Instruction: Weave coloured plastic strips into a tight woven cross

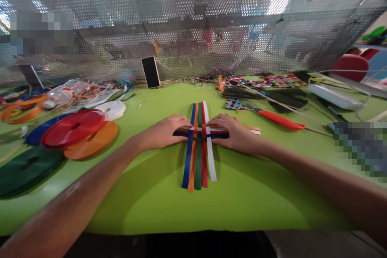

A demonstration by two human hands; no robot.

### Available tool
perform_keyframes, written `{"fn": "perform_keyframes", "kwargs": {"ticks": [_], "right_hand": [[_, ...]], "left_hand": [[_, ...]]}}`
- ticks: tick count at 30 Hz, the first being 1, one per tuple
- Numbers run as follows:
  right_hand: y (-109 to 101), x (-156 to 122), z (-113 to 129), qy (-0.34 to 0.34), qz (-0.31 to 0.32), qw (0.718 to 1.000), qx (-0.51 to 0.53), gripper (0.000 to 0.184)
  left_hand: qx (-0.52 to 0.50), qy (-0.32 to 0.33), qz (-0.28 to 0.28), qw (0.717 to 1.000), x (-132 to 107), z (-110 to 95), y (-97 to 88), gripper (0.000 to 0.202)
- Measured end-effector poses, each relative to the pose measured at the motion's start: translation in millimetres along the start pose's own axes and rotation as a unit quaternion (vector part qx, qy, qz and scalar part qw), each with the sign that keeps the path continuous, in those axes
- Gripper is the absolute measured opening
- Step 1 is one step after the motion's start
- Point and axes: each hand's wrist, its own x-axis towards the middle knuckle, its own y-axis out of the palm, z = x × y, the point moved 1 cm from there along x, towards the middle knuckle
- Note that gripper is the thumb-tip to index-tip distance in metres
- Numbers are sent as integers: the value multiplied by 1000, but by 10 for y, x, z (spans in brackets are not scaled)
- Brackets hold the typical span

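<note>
In the middle of the green table a cross of woven flat strips [198, 161] sits between my hands. Blue, orange, green, red and white strips run lengthwise, their near ends fanned out a little. Other strips pass crosswise through them, with orange and white ends [254, 130] showing beyond my right hand. My left hand [171, 131] grips the left side of the weave, thumb and fingers closed around the crosswise strips. On the other side my right hand [231, 133] pinches the same strips at the right edge. The fingertips of both hands are partly hidden.
Rolls of strip in red [87, 129], orange [104, 139], green [27, 169], blue and white lie at left, near a plastic bottle [68, 90]. A phone [150, 72] leans by the perforated metal screen [193, 28]. At right are an orange-handled tool [281, 120] and woven pieces [281, 81].
</note>
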Motion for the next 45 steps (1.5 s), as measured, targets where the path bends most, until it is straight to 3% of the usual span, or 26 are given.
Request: {"fn": "perform_keyframes", "kwargs": {"ticks": [7,12,18,21,23,25,27,29,31,35,37,39,41,45], "right_hand": [[53,9,-36,4,-15,999,31,35],[-52,-34,6,-25,0,1000,-4,43],[-250,-143,-33,-80,1,997,11,54],[-329,-147,-90,-71,0,997,-5,53],[-429,-132,-127,-67,-46,997,6,47],[-566,-120,-166,-51,-149,987,25,35],[-694,-122,-213,-21,-276,959,55,23],[-766,-131,-263,15,-362,927,93,14],[-771,-134,-296,35,-391,912,118,10],[-647,-114,-259,17,-344,933,101,7],[-563,-93,-197,-3,-311,947,83,9],[-491,-71,-127,-20,-279,957,75,12],[-455,-56,-68,-37,-240,967,70,15],[-544,-83,-48,-81,-176,980,48,18]], "left_hand": [[-1,-18,5,1000,14,-14,7,31],[-4,-35,54,998,-37,-4,-50,53],[20,-47,99,994,-182,5,-357,79],[39,-105,134,985,-318,49,-594,81],[61,-153,115,980,-408,106,-756,68],[90,-190,28,977,-470,171,-897,48],[109,-199,-71,971,-493,219,-974,34],[108,-177,-117,971,-467,223,-944,28],[95,-131,-102,982,-395,172,-791,23],[68,-51,-81,993,-199,-15,-235,22],[72,-47,-81,993,-127,-71,28,30],[86,-36,-55,994,-88,-93,176,36],[107,-41,-51,992,-84,-111,170,38],[167,-63,-145,973,-163,-270,-71,30]]}}
